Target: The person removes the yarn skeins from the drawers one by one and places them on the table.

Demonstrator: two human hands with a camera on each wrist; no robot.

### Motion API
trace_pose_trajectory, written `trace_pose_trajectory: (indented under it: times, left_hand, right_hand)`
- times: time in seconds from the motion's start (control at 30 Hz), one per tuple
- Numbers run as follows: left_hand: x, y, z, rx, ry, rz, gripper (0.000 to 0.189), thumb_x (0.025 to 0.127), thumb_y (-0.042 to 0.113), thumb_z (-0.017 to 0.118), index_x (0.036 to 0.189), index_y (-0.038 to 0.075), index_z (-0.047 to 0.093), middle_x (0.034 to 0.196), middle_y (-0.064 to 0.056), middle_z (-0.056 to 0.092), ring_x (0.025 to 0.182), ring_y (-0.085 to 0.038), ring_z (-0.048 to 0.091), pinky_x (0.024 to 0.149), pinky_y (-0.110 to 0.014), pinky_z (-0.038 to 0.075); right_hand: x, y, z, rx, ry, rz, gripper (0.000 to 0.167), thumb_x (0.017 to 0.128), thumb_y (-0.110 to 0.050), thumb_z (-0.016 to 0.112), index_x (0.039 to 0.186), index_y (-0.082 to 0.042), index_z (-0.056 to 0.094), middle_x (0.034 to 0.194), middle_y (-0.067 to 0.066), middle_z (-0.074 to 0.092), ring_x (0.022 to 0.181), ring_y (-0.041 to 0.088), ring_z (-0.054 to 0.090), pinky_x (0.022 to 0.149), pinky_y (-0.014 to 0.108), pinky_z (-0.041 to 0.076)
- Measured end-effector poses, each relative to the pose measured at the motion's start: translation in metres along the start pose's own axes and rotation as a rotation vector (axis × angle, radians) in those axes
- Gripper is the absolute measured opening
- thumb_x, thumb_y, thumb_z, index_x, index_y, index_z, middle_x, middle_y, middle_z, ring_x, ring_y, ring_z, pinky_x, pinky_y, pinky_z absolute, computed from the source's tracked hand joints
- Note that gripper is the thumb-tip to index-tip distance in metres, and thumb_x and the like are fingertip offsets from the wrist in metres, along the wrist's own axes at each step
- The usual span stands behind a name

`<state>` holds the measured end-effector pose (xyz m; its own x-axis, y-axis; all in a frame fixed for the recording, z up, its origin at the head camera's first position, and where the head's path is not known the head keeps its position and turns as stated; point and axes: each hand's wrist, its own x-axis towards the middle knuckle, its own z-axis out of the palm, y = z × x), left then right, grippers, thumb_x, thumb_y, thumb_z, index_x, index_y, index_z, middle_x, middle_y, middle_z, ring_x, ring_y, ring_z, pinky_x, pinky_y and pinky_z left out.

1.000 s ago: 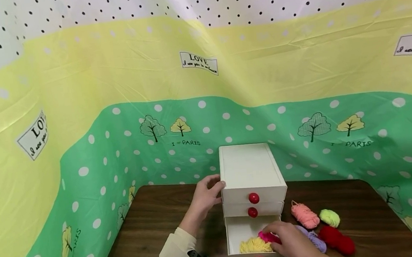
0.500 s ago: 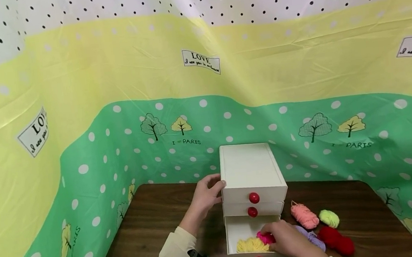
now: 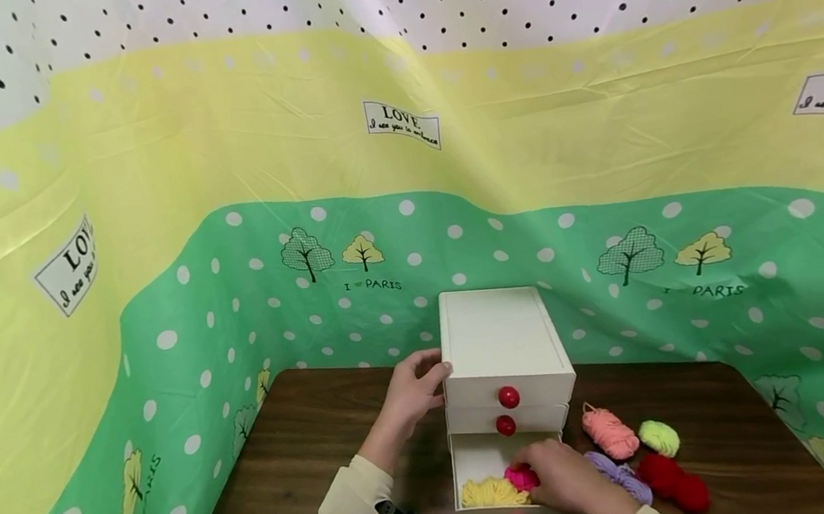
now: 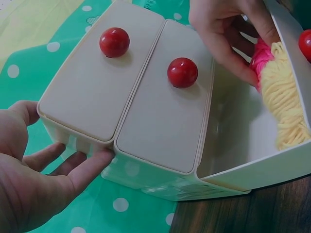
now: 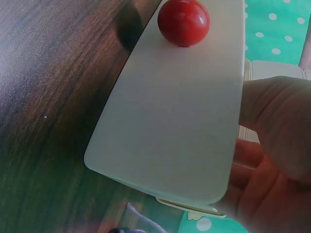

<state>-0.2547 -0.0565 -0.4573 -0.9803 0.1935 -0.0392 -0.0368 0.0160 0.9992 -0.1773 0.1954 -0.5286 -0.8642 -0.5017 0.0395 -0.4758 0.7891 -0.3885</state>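
A small white drawer cabinet with red round knobs stands on the table, its bottom drawer pulled out. My left hand rests against the cabinet's left side, thumb at the top edge and fingers spread along the side. Inside the drawer, my right hand pinches a hot-pink yarn skein. It lies against a yellow yarn skein near the drawer front. In the right wrist view, the drawer front hides the fingertips and the yarn.
Right of the cabinet lie several yarn skeins: a coral one, a lime one, a purple one and a red one. A polka-dot curtain hangs behind the dark wooden table.
My right hand has moved left inside the drawer with the pink skein, and the yellow skein has shifted left too. The left hand stays on the cabinet.
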Motion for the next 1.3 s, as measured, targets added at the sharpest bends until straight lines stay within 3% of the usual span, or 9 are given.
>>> trace_pose_trajectory:
  times: [0.3,0.67,1.03,1.3]
  left_hand:
    - [-0.001,0.001,0.001,0.000,-0.003,0.001,0.052,0.098,0.029,0.069,0.141,0.002,0.057,0.133,-0.019,0.058,0.113,-0.029,0.067,0.090,-0.048,0.060]
    - [0.000,0.002,0.000,0.010,-0.001,-0.003,0.052,0.098,0.030,0.069,0.141,0.004,0.057,0.135,-0.018,0.057,0.115,-0.030,0.066,0.091,-0.048,0.060]
    - [0.001,0.000,0.000,0.005,-0.001,-0.012,0.051,0.099,0.030,0.068,0.141,0.004,0.057,0.136,-0.018,0.057,0.114,-0.030,0.066,0.091,-0.048,0.060]
    - [-0.002,0.002,0.000,0.006,-0.003,-0.001,0.053,0.098,0.029,0.069,0.141,0.002,0.056,0.135,-0.019,0.057,0.114,-0.030,0.066,0.090,-0.048,0.060]
  right_hand:
    - [-0.002,0.004,0.000,-0.009,0.054,0.037,0.029,0.066,-0.005,0.082,0.091,-0.018,0.075,0.085,-0.007,0.069,0.076,0.008,0.060,0.061,0.030,0.050]
    - [-0.008,0.000,-0.026,0.056,0.041,0.125,0.026,0.074,-0.007,0.084,0.096,-0.018,0.077,0.093,-0.006,0.070,0.080,0.008,0.058,0.065,0.029,0.052]
    - [-0.025,0.000,-0.043,0.130,0.119,0.156,0.027,0.077,-0.006,0.084,0.101,-0.017,0.076,0.095,-0.007,0.070,0.076,0.006,0.055,0.062,0.022,0.049]
    - [-0.041,0.003,-0.056,0.183,0.129,0.190,0.029,0.081,-0.023,0.088,0.107,-0.024,0.075,0.101,-0.008,0.071,0.082,0.001,0.061,0.064,0.021,0.052]
